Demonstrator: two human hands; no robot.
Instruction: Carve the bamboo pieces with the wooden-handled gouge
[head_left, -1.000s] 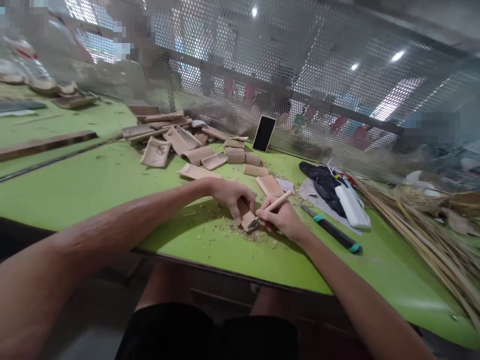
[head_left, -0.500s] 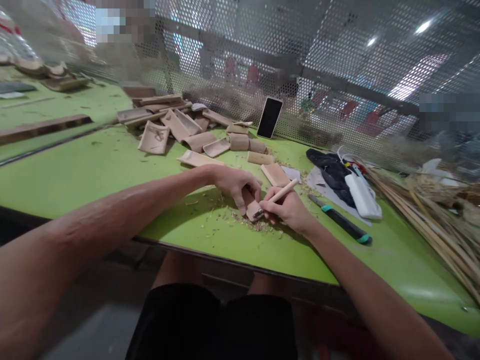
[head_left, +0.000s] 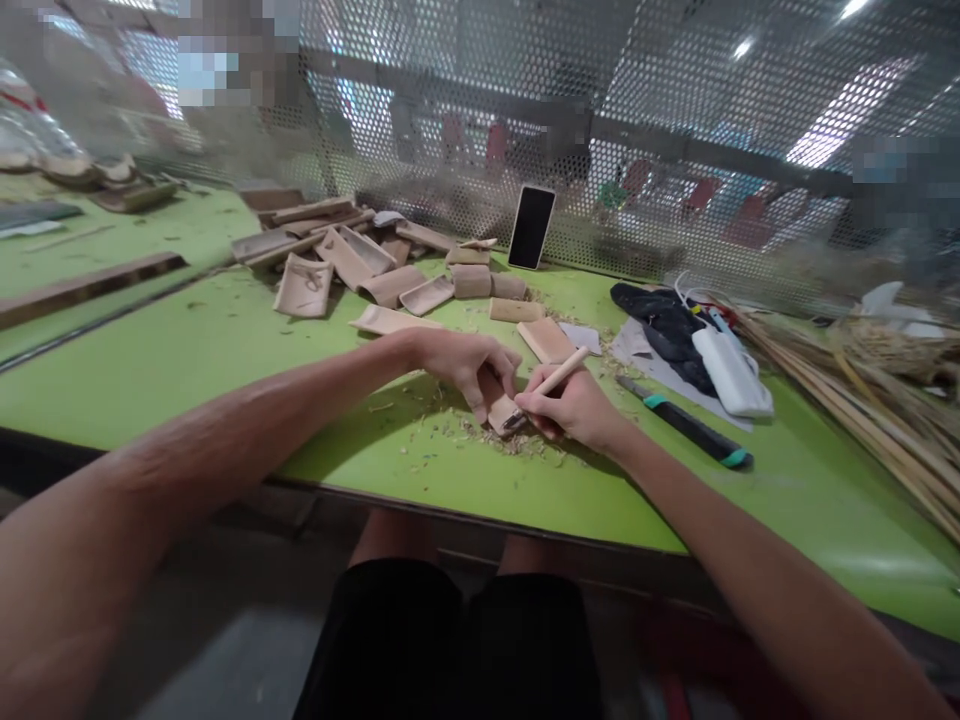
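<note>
My left hand (head_left: 474, 366) grips a small curved bamboo piece (head_left: 501, 408) and presses it against the green table. In my right hand (head_left: 574, 405) is a carving tool (head_left: 564, 370) with a pale wooden handle, its dark metal tip touching the near end of the bamboo piece. My fingers are closed around both things, and the two hands are close together. Pale shavings (head_left: 529, 443) lie around the piece. Just beyond my right hand rests another flat bamboo piece (head_left: 545, 341).
Bamboo pieces (head_left: 390, 285) are heaped at the back left. A phone (head_left: 532, 227) leans on the perforated metal screen (head_left: 465, 120). To the right lie a black-and-teal knife (head_left: 694, 430), a dark glove (head_left: 664, 335), a white object (head_left: 733, 373) and long strips (head_left: 847, 410).
The head view has shifted slightly. Both hands keep their grips, and the tool's tip is still at the near end of the bamboo piece.
</note>
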